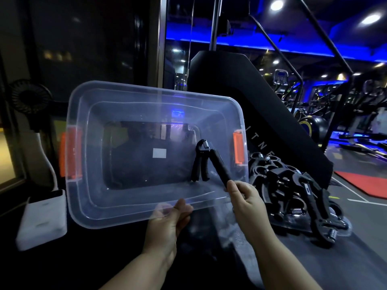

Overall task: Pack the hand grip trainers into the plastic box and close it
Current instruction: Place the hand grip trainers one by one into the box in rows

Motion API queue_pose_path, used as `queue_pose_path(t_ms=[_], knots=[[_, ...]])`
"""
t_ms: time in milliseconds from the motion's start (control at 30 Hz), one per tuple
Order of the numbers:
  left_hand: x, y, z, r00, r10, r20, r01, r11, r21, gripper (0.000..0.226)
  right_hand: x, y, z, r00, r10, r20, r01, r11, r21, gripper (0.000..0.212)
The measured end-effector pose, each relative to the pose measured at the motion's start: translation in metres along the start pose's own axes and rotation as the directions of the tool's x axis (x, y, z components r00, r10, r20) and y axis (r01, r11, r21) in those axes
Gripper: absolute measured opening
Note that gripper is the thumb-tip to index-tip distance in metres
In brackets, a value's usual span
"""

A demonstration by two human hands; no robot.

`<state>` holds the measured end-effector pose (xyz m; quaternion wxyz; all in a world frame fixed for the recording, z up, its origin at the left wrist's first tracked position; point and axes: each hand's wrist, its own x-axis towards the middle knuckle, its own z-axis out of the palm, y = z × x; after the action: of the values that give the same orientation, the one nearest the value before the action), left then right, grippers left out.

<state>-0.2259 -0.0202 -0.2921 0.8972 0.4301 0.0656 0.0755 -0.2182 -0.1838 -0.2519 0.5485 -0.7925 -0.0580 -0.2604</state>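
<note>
A clear plastic box (pixel 100 197) with orange latches (pixel 238 147) at both ends is tilted up toward me, its opening facing the camera. My left hand (pixel 167 220) grips its near rim. My right hand (pixel 247 198) pinches one handle of a black hand grip trainer (pixel 207 164) with a steel spring, held inside the box near its right end. A pile of several more black grip trainers (pixel 297 197) lies on the surface to the right of the box.
A white rectangular object (pixel 41 222) sits at lower left, and a small black fan (pixel 29 97) stands behind it. A black padded gym machine (pixel 251 97) rises behind the box. Exercise machines and a red mat (pixel 364 183) fill the far right.
</note>
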Motion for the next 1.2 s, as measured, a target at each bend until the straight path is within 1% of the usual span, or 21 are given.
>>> queue_pose_path(t_ms=[100,167,267,333,400,467,567,633,667,733,800,867,900,967,1033,1100,1200], knots=[[0.000,-0.001,-0.001,1.000,-0.003,0.002,0.003,1.000,-0.008,0.019,0.001,-0.005,0.005,1.000,-0.010,0.019,0.010,1.000,0.001,0.042],[0.001,-0.001,-0.001,1.000,-0.006,0.003,0.006,1.000,-0.016,0.018,0.001,-0.008,0.009,0.999,0.009,0.044,-0.010,1.000,0.020,0.046],[0.002,-0.001,-0.001,1.000,-0.009,-0.001,0.009,0.999,-0.035,0.015,0.001,-0.010,0.013,0.987,0.119,0.110,-0.129,0.988,0.084,0.042],[0.002,-0.001,-0.002,1.000,-0.004,0.004,0.004,0.999,-0.041,0.014,0.004,-0.010,0.014,0.968,0.191,0.161,-0.217,0.962,0.166,0.037],[0.001,-0.001,-0.003,1.000,-0.001,0.010,0.001,1.000,-0.029,0.012,0.009,-0.011,0.013,0.953,0.224,0.204,-0.272,0.928,0.253,0.039],[0.002,-0.001,-0.003,1.000,-0.004,0.009,0.004,1.000,-0.027,0.010,0.013,-0.012,0.013,0.950,0.222,0.220,-0.279,0.919,0.277,0.037],[0.002,-0.001,-0.003,1.000,-0.009,0.014,0.010,1.000,-0.025,0.010,0.018,-0.016,0.016,0.961,0.180,0.211,-0.230,0.943,0.239,0.032],[0.002,-0.001,-0.003,1.000,-0.006,0.017,0.006,1.000,0.001,0.011,0.023,-0.019,0.020,0.972,0.104,0.211,-0.150,0.965,0.214,0.031],[0.002,-0.001,-0.003,1.000,-0.003,0.013,0.003,1.000,0.007,0.011,0.025,-0.020,0.022,0.975,0.076,0.208,-0.113,0.979,0.172,0.029],[0.003,-0.002,-0.003,1.000,0.001,-0.005,-0.001,1.000,-0.007,0.012,0.031,-0.019,0.025,0.983,0.070,0.170,-0.074,0.997,0.017,0.027],[0.004,-0.003,-0.002,1.000,0.000,-0.018,-0.001,1.000,-0.030,0.016,0.035,-0.021,0.027,0.990,0.090,0.109,-0.072,0.985,-0.158,0.032],[0.005,-0.005,-0.003,1.000,0.003,-0.028,-0.004,0.999,-0.044,0.018,0.037,-0.024,0.030,0.994,0.067,0.083,-0.045,0.968,-0.249,0.040],[0.006,-0.005,-0.003,0.999,0.004,-0.033,-0.006,0.999,-0.042,0.015,0.038,-0.025,0.032,0.996,0.048,0.072,-0.028,0.966,-0.257,0.042],[0.007,-0.007,-0.004,0.999,0.004,-0.045,-0.005,0.999,-0.032,0.006,0.041,-0.022,0.036,0.998,0.026,0.058,-0.013,0.977,-0.212,0.044],[0.008,-0.007,-0.005,0.999,0.005,-0.051,-0.006,1.000,-0.025,0.017,0.042,-0.018,0.040,0.997,0.027,0.068,-0.015,0.985,-0.171,0.043],[0.007,-0.007,-0.006,0.999,0.009,-0.036,-0.009,1.000,-0.008,0.025,0.041,-0.013,0.042,0.997,0.018,0.072,-0.005,0.985,-0.175,0.039],[0.005,-0.005,-0.007,1.000,0.020,0.007,-0.020,0.999,0.051,0.026,0.040,-0.007,0.044,0.999,-0.014,0.043,0.022,0.981,-0.191,0.028]])
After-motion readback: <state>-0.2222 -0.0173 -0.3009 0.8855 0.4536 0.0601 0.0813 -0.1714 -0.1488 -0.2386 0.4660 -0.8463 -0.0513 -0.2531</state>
